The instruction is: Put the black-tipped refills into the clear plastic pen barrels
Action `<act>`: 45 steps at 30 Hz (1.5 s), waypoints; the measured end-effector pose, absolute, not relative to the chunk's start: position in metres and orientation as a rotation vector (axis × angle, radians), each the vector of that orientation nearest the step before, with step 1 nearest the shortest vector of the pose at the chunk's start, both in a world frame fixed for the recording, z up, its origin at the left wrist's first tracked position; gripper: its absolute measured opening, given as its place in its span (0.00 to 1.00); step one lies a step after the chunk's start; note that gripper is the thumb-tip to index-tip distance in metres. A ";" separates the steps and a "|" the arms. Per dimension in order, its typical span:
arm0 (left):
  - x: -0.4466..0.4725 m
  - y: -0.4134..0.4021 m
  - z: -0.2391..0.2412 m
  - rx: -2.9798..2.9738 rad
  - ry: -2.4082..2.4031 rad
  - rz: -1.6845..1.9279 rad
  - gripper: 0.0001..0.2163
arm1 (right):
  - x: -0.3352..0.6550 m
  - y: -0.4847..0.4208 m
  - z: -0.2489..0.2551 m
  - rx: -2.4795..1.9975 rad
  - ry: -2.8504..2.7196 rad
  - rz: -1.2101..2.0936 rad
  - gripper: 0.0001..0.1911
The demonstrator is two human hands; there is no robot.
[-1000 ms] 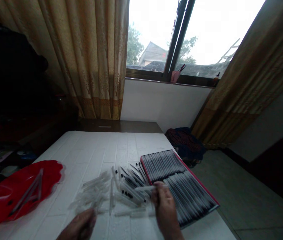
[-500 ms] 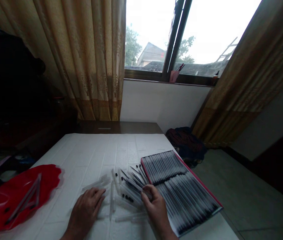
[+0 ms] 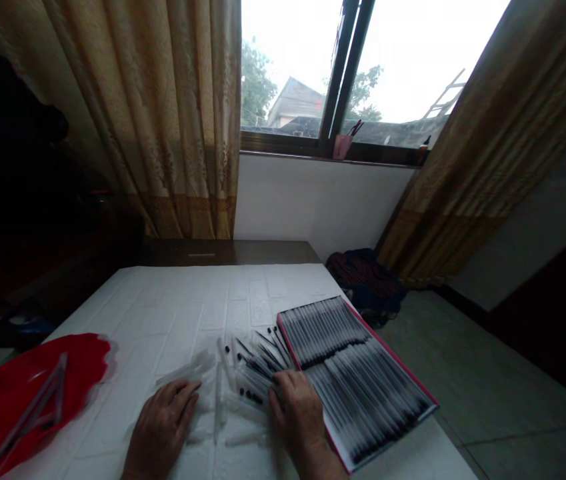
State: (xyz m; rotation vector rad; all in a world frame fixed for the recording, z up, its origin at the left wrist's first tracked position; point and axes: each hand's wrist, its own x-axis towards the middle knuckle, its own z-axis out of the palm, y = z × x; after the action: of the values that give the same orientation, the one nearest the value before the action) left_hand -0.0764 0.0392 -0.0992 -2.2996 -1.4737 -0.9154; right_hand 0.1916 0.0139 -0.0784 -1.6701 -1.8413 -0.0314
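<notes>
Now both hands are down, apart, on the loose pens (image 3: 245,380) near the tabletop's (image 3: 213,293) near edge, just left of the red-rimmed tray (image 3: 413,380). The left hand (image 3: 163,427) lies flat and open. The right hand (image 3: 295,417), raised with a tube a second ago, curls over them, grip unclear.

One camera, worn on the person's head, looks forward and down across a white brick-patterned tabletop (image 3: 243,293). It sits close above the wearer's left hand (image 3: 160,427) and right hand (image 3: 297,417) at the frame's bottom edge. The wide view faces a bright two-pane window (image 3: 307,60) between tan patterned curtains (image 3: 153,120), with grey tiled floor (image 3: 487,400) at the right.
</notes>
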 end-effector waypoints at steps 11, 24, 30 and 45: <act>-0.081 0.039 -0.104 -2.297 -1.362 -1.050 0.16 | 0.237 -0.004 -0.065 -1.807 -1.817 -0.050 0.08; -0.080 0.040 -0.104 -2.278 -1.364 -1.037 0.18 | 0.313 -0.037 -0.067 -2.300 -1.774 -0.196 0.09; -0.079 0.040 -0.104 -2.279 -1.357 -1.037 0.16 | 0.308 -0.033 -0.063 -2.369 -1.813 -0.240 0.07; -0.076 0.037 -0.091 -2.264 -1.230 -1.061 0.13 | 0.287 -0.036 -0.062 -1.919 -1.740 -0.153 0.11</act>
State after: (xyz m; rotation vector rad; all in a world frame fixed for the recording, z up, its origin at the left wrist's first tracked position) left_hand -0.0756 0.0366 -0.0911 -2.2637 -1.2302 -1.0606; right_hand 0.2871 -0.0364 -0.0615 -1.9194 -1.7399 -0.1532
